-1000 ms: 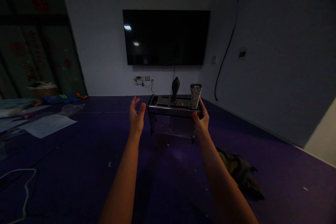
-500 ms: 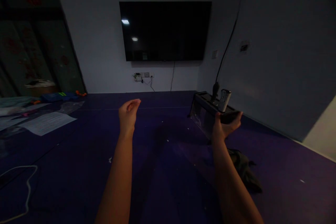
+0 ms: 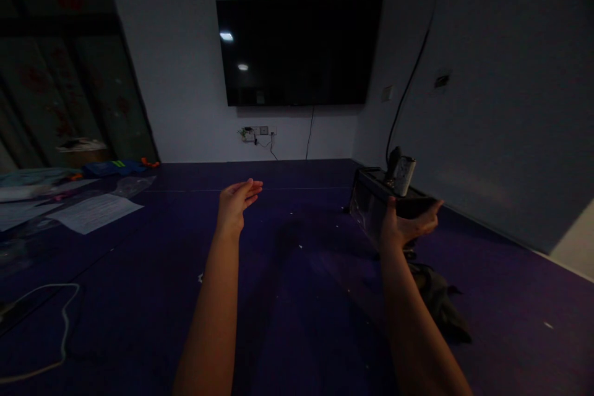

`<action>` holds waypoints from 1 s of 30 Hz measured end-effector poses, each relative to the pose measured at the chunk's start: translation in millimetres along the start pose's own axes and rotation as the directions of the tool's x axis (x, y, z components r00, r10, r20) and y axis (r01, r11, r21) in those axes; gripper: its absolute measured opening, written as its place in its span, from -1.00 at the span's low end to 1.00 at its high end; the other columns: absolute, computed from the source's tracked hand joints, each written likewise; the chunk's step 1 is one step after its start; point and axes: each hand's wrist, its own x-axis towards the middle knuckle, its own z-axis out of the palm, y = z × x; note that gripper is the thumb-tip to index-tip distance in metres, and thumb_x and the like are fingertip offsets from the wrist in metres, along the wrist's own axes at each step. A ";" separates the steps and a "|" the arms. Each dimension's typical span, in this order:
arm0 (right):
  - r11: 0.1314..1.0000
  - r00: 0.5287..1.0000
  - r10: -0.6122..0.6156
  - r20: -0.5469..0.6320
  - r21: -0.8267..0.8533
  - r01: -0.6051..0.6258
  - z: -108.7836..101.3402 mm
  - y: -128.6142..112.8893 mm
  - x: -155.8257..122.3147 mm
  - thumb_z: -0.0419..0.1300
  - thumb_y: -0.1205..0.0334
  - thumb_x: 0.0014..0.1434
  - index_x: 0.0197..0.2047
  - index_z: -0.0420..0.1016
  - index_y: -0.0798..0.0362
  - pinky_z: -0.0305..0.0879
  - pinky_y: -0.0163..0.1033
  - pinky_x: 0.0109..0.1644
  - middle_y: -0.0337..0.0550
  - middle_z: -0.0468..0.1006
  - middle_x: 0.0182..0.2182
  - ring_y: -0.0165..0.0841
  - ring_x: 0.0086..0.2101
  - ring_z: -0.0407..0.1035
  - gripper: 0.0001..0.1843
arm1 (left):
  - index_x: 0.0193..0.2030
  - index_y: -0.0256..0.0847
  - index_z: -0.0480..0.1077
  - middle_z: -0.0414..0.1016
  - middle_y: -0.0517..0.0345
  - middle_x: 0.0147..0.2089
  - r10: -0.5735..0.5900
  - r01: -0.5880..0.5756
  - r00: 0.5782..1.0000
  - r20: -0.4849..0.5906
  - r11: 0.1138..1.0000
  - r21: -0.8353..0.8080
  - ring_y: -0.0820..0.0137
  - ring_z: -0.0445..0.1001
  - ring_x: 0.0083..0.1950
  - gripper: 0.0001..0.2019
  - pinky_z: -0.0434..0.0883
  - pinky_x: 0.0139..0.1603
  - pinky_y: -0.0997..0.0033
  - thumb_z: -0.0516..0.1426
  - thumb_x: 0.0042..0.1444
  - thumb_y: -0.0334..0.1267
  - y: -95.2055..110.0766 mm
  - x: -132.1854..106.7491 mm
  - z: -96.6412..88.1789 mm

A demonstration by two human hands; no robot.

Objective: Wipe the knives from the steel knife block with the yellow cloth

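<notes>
My left hand (image 3: 234, 207) is raised over the purple floor. Its fingers stretch to the right, slightly apart, and nothing shows in them. On the right, my right hand (image 3: 404, 228) is held up open, thumb pointing upward and fingers extended sideways. Behind it in the view stands a dark box-like case (image 3: 369, 201) with clear-looking sides, partly covered by the hand; I see no grip on it. A pale cylinder (image 3: 405, 176) stands on the case, beside a dark upright object (image 3: 393, 164). Below lies a crumpled dark cloth (image 3: 440, 303), partly behind my right forearm.
A large dark television (image 3: 301, 52) hangs on the far wall above sockets (image 3: 262, 131) and wires. Paper sheets (image 3: 95, 213) and plastic wrap lie at left, near a blue item (image 3: 114, 167). A pale cable (image 3: 65, 322) curves across the floor (image 3: 297, 322). Small white scraps are scattered about.
The fingers of my left hand have loosened from a pinch and spread slightly. Both hands sit a little farther right in view; the room has also shifted slightly right.
</notes>
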 end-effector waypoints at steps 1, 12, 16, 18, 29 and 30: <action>1.000 1.000 0.010 -0.003 -0.004 -0.010 -0.1 -0.3 0.3 0.16 -0.29 -0.09 0.31 -0.13 0.12 -0.03 0.17 0.10 0.21 0.16 0.05 0.11 0.05 0.07 0.07 | -0.42 -0.28 0.45 0.54 -0.11 -0.20 -0.019 0.019 0.999 0.026 1.000 -0.004 0.24 0.51 -0.13 -0.73 0.37 -0.09 0.18 0.20 -0.12 -0.07 0.0 0.3 -1.1; 0.997 0.998 0.063 0.005 -0.038 -0.063 3.8 -5.1 3.2 0.27 -0.28 -0.25 0.29 -0.07 0.14 -0.06 0.27 0.08 0.25 0.17 0.03 0.15 0.04 0.08 0.17 | -0.43 -0.27 0.48 0.53 -0.15 -0.16 -0.103 0.104 0.993 0.058 0.995 -0.013 0.17 0.49 -0.08 -0.68 0.35 -0.04 0.08 0.10 -0.05 -0.03 0.4 6.3 -8.6; 0.996 0.996 0.085 0.041 -0.027 -0.084 1.6 -6.6 2.4 0.26 -0.30 -0.26 0.28 -0.03 0.12 -0.15 0.34 0.09 0.27 0.15 0.06 0.20 0.07 0.04 0.15 | -0.40 -0.23 0.50 0.54 -0.09 -0.18 0.007 -0.005 1.000 -0.013 0.994 0.112 0.18 0.47 -0.06 -0.79 0.32 0.00 0.06 0.24 -0.20 -0.17 -8.5 11.7 -14.8; 0.996 0.993 0.092 0.070 -0.019 -0.091 -0.1 -8.1 1.2 0.25 -0.30 -0.25 0.30 -0.07 0.11 -0.25 0.40 0.10 0.31 0.10 0.11 0.23 0.10 -0.03 0.16 | -0.40 -0.21 0.51 0.55 -0.04 -0.24 0.081 -0.063 0.994 -0.079 0.975 0.214 0.20 0.46 -0.06 -0.78 0.30 0.03 0.07 0.29 -0.30 -0.32 -15.2 16.5 -19.1; 0.991 0.981 -0.130 -0.142 0.006 0.132 -20.9 -47.5 -3.0 -0.26 -0.08 0.25 0.31 -0.19 0.08 -0.31 0.35 0.17 0.21 -0.12 0.26 0.02 0.25 -0.25 -0.34 | -0.27 -0.24 0.48 0.50 -0.06 -0.12 0.207 -0.123 0.948 -0.240 0.938 0.325 0.19 0.43 -0.01 -0.77 0.31 0.05 0.14 0.25 -0.12 -0.25 -16.7 27.1 -38.3; 0.988 0.980 -0.146 -0.137 0.035 0.153 -23.9 -57.8 -5.9 -0.29 -0.05 0.26 0.31 -0.17 0.07 -0.28 0.33 0.18 0.19 -0.11 0.26 0.01 0.25 -0.25 -0.36 | -0.26 -0.25 0.47 0.49 -0.07 -0.11 0.220 -0.135 0.942 -0.253 0.940 0.312 0.18 0.41 0.02 -0.74 0.30 0.06 0.15 0.20 -0.04 -0.12 -11.6 25.2 -34.9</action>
